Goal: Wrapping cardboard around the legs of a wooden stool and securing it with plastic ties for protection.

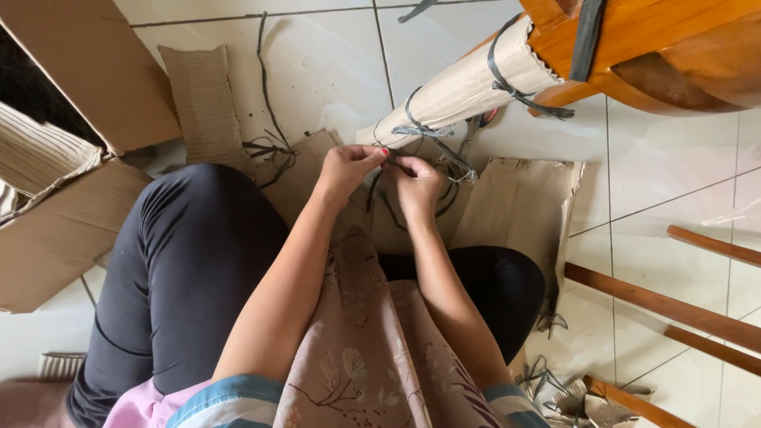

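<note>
Pinching a thin dark plastic strap (379,190), both hands, left hand (346,169) and right hand (418,184), hold it tight in their fingers; it looks soft, light and bendy, tied around the cardboard-wrapped wooden leg (460,89) at one o'clock.

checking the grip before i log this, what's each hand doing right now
Left hand: fingers pinched shut on the dark strap.
Right hand: also pinched shut on the same strap, beside the left.

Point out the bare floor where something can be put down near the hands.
Bare white tile lies right of the torn cardboard sheet, below the wooden seat. More lies above the corrugated strip. It is crowded around the left hand and right hand: dark straps, the wrapped leg.
</note>
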